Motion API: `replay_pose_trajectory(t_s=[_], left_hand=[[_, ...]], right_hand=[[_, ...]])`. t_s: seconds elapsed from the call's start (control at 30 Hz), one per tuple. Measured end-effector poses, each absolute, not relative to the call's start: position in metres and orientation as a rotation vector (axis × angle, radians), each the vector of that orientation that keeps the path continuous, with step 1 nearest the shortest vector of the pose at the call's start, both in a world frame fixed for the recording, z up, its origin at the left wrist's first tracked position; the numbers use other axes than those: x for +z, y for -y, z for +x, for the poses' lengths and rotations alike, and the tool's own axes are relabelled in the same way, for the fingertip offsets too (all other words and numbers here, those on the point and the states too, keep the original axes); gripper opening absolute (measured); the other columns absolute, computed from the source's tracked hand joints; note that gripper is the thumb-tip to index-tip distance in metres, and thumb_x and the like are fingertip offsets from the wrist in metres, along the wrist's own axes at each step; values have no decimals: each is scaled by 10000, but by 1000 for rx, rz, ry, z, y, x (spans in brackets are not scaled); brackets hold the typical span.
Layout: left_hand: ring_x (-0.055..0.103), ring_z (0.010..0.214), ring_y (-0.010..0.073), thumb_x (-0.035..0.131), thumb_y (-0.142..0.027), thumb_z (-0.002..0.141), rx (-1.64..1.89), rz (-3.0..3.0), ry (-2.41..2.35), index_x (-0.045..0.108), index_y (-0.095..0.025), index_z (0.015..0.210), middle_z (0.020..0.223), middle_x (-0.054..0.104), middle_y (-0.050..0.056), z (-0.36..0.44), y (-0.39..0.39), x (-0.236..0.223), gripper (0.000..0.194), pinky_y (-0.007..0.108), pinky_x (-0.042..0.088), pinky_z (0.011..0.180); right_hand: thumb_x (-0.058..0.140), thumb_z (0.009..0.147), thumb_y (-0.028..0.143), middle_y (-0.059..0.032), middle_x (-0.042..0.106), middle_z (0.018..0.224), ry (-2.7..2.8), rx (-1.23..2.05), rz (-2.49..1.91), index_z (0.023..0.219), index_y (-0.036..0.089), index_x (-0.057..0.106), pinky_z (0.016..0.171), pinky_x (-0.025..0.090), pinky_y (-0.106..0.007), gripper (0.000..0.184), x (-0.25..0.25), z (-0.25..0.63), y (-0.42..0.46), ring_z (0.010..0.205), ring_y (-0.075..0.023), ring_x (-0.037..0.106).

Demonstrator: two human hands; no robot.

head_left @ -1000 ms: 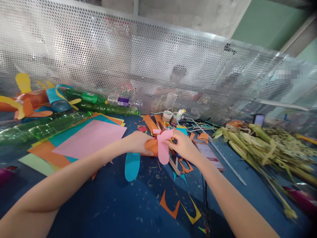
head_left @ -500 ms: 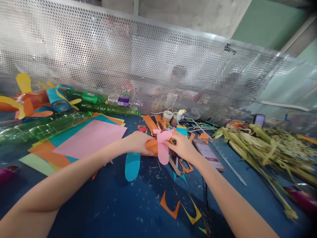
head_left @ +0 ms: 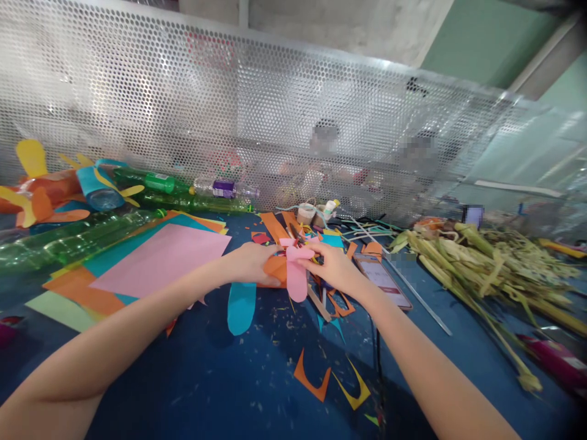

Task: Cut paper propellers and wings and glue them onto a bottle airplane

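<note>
My left hand (head_left: 250,263) is wrapped round an orange paper-covered body (head_left: 276,269), most of it hidden behind the fingers. A rounded blue paper strip (head_left: 241,310) sticks out below that hand, toward me. At the right end of the body sits a pink paper propeller (head_left: 297,285) with rounded blades. My right hand (head_left: 334,266) pinches one of its blades between thumb and fingers. Whether the propeller is fixed to the body I cannot tell.
Coloured paper sheets (head_left: 160,260) lie at left, with green bottles (head_left: 82,235) and finished paper-and-bottle planes (head_left: 46,189) behind. Paper scraps (head_left: 314,382), a phone (head_left: 381,280) and dried husks (head_left: 477,263) are to the right. A perforated metal screen (head_left: 275,110) stands behind.
The whole view has shifted slightly, so things appear a little further left. Both hands keep their hold on the orange body and the pink propeller.
</note>
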State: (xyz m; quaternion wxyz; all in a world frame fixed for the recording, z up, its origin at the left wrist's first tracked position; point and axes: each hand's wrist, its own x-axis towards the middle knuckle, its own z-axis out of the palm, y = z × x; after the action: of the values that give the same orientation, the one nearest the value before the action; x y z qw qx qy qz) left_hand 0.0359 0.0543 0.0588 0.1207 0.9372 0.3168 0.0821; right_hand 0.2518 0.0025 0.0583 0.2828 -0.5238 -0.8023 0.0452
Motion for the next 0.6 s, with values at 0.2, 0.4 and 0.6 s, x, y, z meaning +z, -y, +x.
replay_pose_trajectory(t_s=[0.2, 0.4, 0.6], left_hand=[[613, 783, 269, 592, -553, 670, 222, 2721, -908, 265, -239, 1383, 939, 664, 104, 34, -55, 59, 845, 313, 422, 676], [570, 990, 265, 579, -488, 709, 238, 2652, -754, 396, -263, 1310, 1181, 600, 73, 33, -55, 63, 667, 312, 405, 820], [551, 1042, 273, 552, -473, 731, 188, 2654, -754, 405, -275, 1302, 1226, 577, 47, 33, -53, 67, 622, 332, 399, 859]], right_hand=[[585, 817, 301, -63, 694, 927, 2117, 199, -1367, 935, 177, 665, 724, 456, -315, 189, 64, 258, -1, 826, -205, 628], [606, 799, 239, -48, 706, 872, 2161, 134, -1403, 842, 193, 694, 647, 437, -280, 109, 63, 255, -1, 770, -198, 633], [638, 772, 225, -57, 704, 908, 2155, 139, -1435, 798, 176, 697, 688, 426, -282, 81, 61, 253, -2, 816, -205, 626]])
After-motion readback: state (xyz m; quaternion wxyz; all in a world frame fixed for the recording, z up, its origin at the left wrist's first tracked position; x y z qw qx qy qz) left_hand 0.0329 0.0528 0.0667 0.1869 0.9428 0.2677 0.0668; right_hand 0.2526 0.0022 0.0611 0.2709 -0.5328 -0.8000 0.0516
